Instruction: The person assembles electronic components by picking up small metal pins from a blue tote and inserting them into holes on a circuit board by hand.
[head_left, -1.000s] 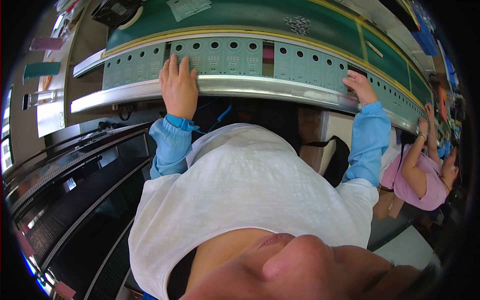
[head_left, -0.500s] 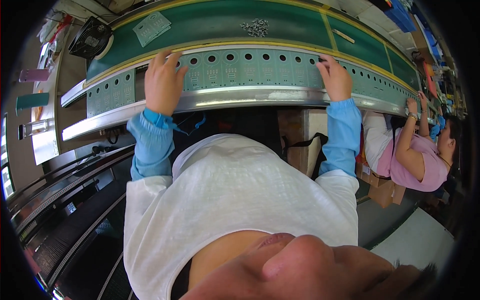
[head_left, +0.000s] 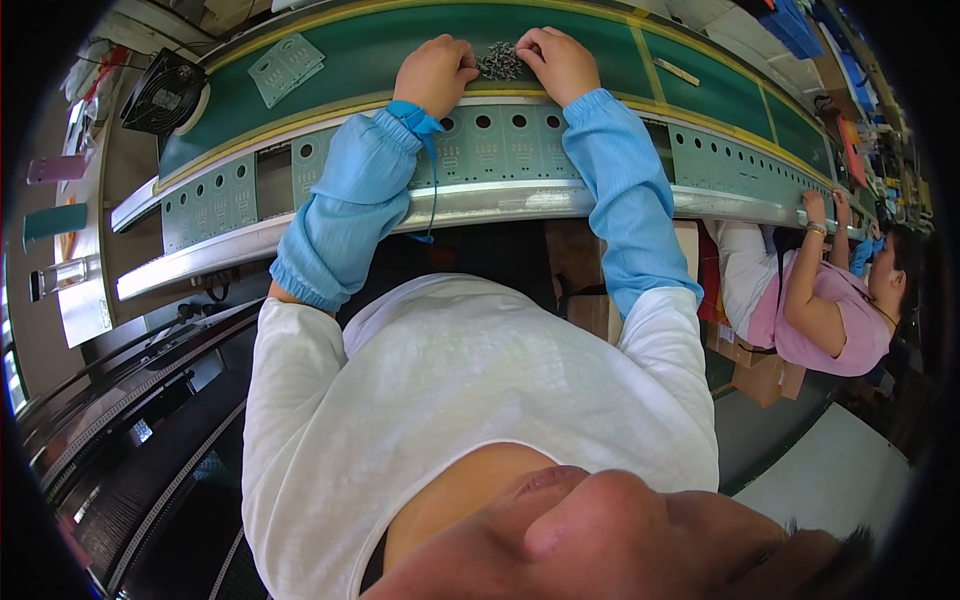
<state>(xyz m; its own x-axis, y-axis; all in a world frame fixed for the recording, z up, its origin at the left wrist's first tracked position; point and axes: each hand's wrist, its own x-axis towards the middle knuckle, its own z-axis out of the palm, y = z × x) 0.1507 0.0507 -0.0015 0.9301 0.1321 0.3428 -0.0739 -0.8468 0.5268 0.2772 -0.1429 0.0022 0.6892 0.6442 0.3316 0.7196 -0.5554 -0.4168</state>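
Observation:
Both my hands are at a small pile of tiny metallic parts (head_left: 500, 62) on the green belt. My left hand (head_left: 437, 76) is at the pile's left side, its fingers curled and the tips pinched at the edge. From the right, my right hand (head_left: 560, 64) reaches in with thumb and forefinger closed on the pile's edge. Whatever is between the fingertips is too small to make out. Below my wrists, green circuit boards (head_left: 487, 145) with round dark holes stand in a row along a metal rail (head_left: 500, 198). My blue sleeves hide some of the boards.
Two loose circuit boards (head_left: 285, 68) lie on the belt at the left, near a black fan (head_left: 163, 90). A small flat strip (head_left: 677, 72) rests on the belt to the right. Farther right, a co-worker in pink (head_left: 835, 315) has both hands at the same rail.
Both hands have left the board row and moved forward and inward to the pile. Their spread fingers have closed. A gap in the row now shows right of my right sleeve.

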